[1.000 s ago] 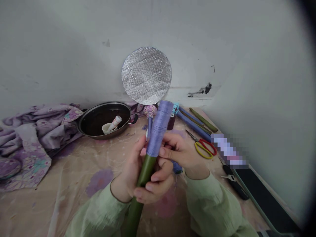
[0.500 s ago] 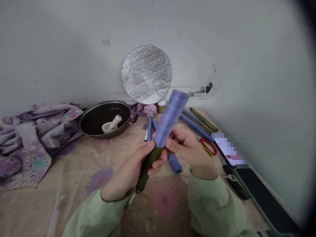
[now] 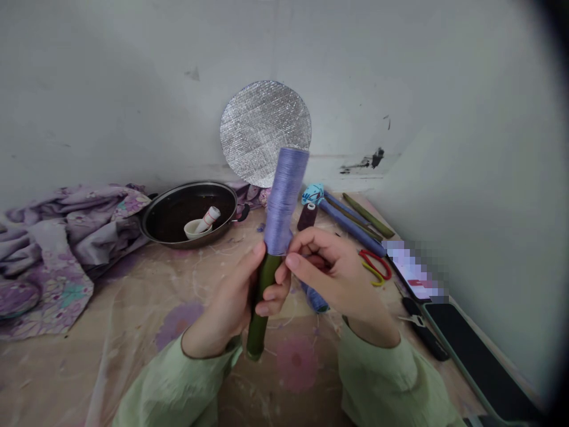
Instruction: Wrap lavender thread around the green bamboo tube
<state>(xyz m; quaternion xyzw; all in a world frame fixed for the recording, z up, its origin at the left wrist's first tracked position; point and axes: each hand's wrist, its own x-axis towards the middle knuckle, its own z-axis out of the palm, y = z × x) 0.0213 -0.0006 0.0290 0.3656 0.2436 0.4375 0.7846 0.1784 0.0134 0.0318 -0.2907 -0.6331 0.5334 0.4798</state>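
The left hand [image 3: 231,290] holds a green stick [image 3: 268,273] in a narrow grip, the thumb lying along its left side just under the wound part and the fingers curled round from behind, their tips showing on the right. The stick stands nearly upright over the table [image 3: 146,367], leaning slightly to the right at the top, its lower end poking out below the hand. Purple thread [image 3: 284,201] is wrapped in close turns round its upper part, right up to the top.

The right hand [image 3: 342,284] is at the lower edge of the wrapping. Its thumb and forefinger are pinched together, probably on a fine strand of the purple thread, though the strand is too thin to make out well.

Beneath the right hand lies a blue spool [image 3: 315,299], partly hidden. Behind it stands a dark spool [image 3: 306,218], and to the right are scissors [image 3: 386,268] with red and yellow handles, their blades covered by the hand. Farther left, a black pan [image 3: 155,222] holds a small bowl [image 3: 198,233] with a white roll [image 3: 208,219] leaning in it. A round silver disc [image 3: 258,127] stands upright behind the stick, near the wall [image 3: 133,89].
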